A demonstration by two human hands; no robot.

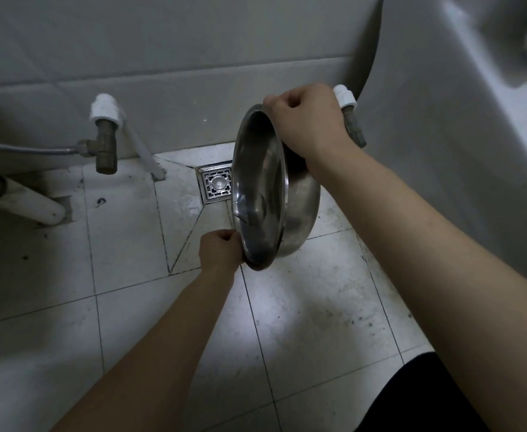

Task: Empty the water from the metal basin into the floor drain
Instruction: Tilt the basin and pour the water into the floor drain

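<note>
The metal basin [259, 182] is held between the two hands, tipped almost onto its edge with its open mouth facing away from the right forearm, toward the left of the view; the right hand [306, 120] is at the top, fingers curled over the upper rim and knuckles up; the left hand [220, 251] is at the bottom, pinching the lower rim between thumb and curled fingers; the basin's rounded underside lies just below the right wrist; the floor drain [215, 183] (a square metal grate set in the tiled floor [302, 307]) sits beyond the left hand and below the right one, just beside the basin's mouth, its near edge hidden behind the rim; whether water remains inside cannot be told from the dark reflections; well off to the left of the left hand a brass valve [105, 145] hangs from the wall; a second valve [354, 126] shows just behind the right hand, against a white ceramic fixture [443, 104].
</note>
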